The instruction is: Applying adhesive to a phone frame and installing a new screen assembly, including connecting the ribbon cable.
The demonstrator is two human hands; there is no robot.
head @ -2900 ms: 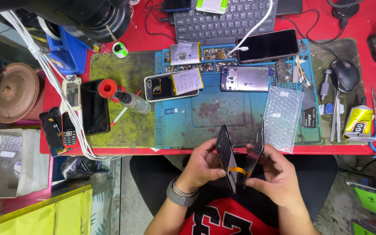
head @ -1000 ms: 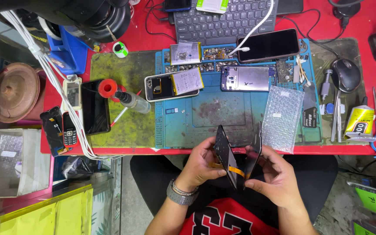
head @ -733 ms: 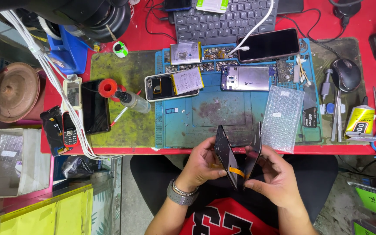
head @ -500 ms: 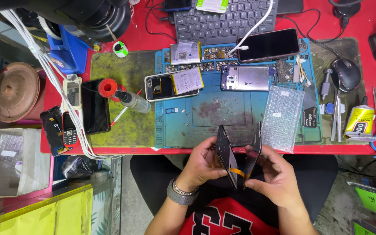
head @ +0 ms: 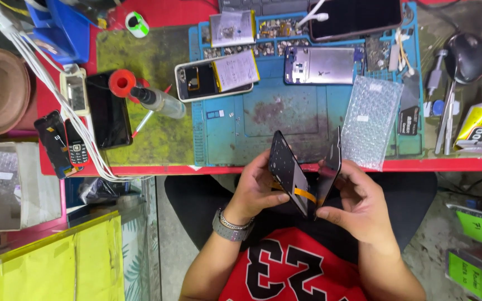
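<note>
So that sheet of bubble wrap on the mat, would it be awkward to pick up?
Probably floppy: the bubble wrap is a thin, clear sheet lying flat on the blue mat. It looks very light for its size, so a nudge might slide it. It seems unlikely to break or roll.

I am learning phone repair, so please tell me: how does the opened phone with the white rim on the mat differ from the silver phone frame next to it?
The white-rimmed phone shows a battery and circuit parts inside; the silver frame looks mostly bare metal. The white-rimmed phone lies tilted, half off the blue mat; the silver frame lies straight, fully on it. Both lie flat, opened, untouched by the hands.
</note>
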